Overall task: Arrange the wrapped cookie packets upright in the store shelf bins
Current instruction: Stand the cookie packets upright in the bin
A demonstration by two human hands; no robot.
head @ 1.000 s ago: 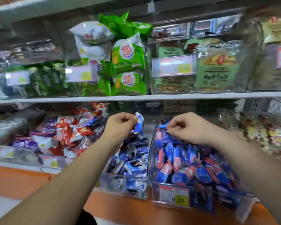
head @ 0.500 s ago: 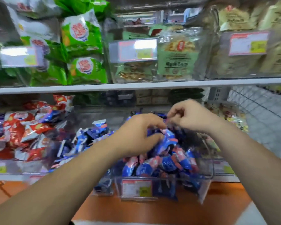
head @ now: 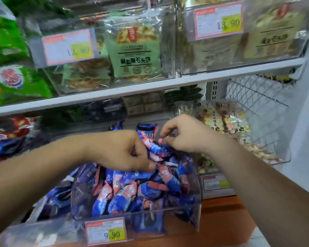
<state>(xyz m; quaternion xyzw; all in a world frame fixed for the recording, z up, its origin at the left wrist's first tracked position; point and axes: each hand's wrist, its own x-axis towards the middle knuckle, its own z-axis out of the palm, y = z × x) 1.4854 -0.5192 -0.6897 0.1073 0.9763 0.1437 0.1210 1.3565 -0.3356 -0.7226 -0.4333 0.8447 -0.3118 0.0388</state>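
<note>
Cookie packets (head: pixel 132 189) crowd the clear bin (head: pixel 196 216) on the lower shelf (head: pixel 221 216), most leaning or flat. They look light, with slick, crinkly film over brittle biscuit, so they are best taken by the crimped end seam, not squeezed. The left hand (head: pixel 121 150) has its grip curled round one. The right hand (head: pixel 185 134) pinches another's top edge. Headroom is tight under the upper shelf (head: pixel 150 86), and wire mesh (head: pixel 257 97) closes the right.

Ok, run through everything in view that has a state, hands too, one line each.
Left hand: fingers curled over the cookie packets, grip hidden.
Right hand: pinches cookie packets at the back.
Cookie packets: crowded, mostly leaning, few upright.
Clear bin: full.
Price tag: on the bin front, reads 9.90.
</note>
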